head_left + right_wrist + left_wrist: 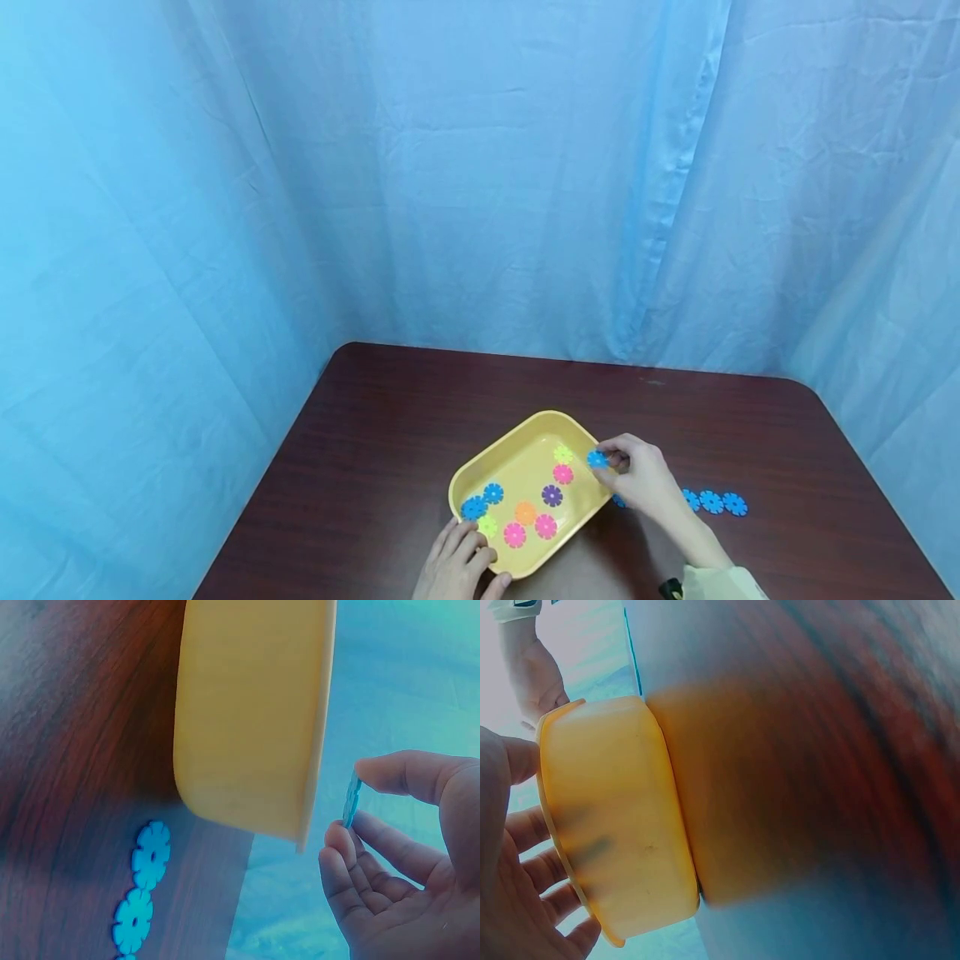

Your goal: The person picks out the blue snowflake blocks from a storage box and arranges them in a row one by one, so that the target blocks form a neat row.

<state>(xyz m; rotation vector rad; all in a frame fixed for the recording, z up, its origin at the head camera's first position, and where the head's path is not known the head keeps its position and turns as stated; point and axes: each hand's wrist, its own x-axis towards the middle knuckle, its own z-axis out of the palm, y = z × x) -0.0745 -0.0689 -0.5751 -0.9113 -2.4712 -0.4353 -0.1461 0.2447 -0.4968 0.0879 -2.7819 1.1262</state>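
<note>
While the left hand (453,562) rests its fingers on the near-left rim of the yellow tray (520,475), the right hand (643,477) pinches a blue disc (597,459) between thumb and fingertips, raised by the tray's right rim. A light hold on the disc's edge, well above that rim, should suit this step, with the left hand steadying the tray. Inside lie pink discs (546,526) and a purple disc (552,496), among others. To the right, a row of blue discs (711,502) lies on the surface (375,417); a low wrist could disturb it.
</note>
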